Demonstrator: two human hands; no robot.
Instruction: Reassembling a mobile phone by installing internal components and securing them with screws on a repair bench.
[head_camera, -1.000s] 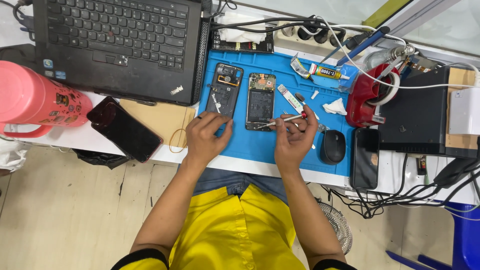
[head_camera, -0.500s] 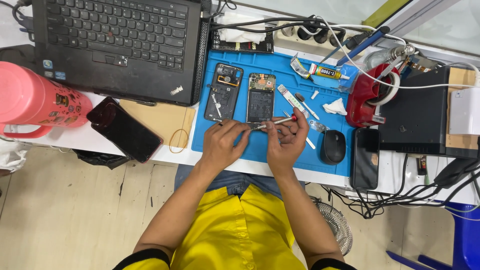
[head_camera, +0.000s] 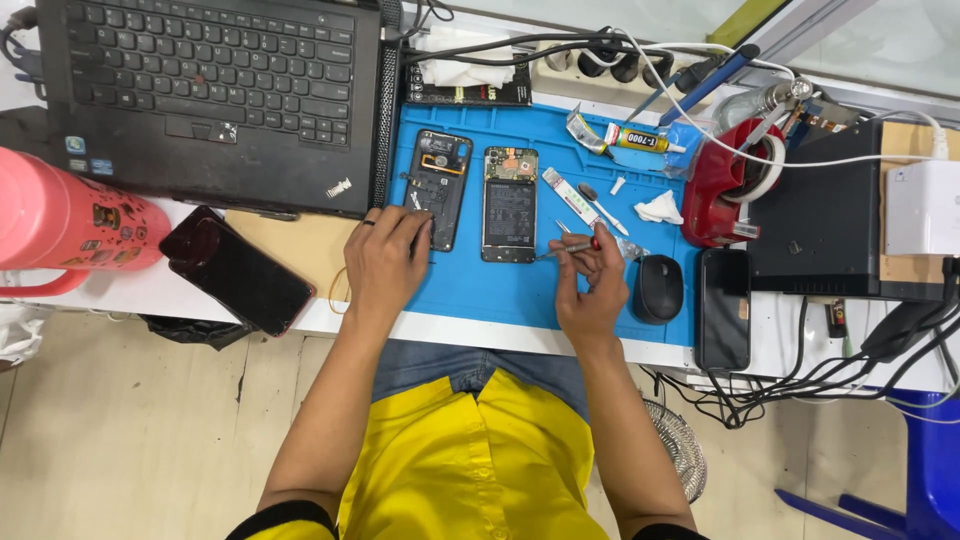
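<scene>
Two opened phones lie on a blue work mat (head_camera: 520, 290): a back shell with a frame (head_camera: 438, 185) on the left and a phone body with its battery showing (head_camera: 509, 204) to its right. My left hand (head_camera: 388, 258) rests on the mat, its fingertips touching the lower edge of the left shell. My right hand (head_camera: 590, 285) holds a thin metal tool with a red tip (head_camera: 565, 250), pointed left toward the bottom of the right phone.
A black laptop (head_camera: 210, 95) sits at the upper left, a pink bottle (head_camera: 70, 225) and a dark phone (head_camera: 240, 272) at the left. Right of the mat lie a black mouse (head_camera: 659, 288), another phone (head_camera: 722, 308), a red tape holder (head_camera: 725, 190) and cables.
My left hand has moved left and up, from beside my right hand to the left phone shell. My right hand stays about where it was, still holding the tool.
</scene>
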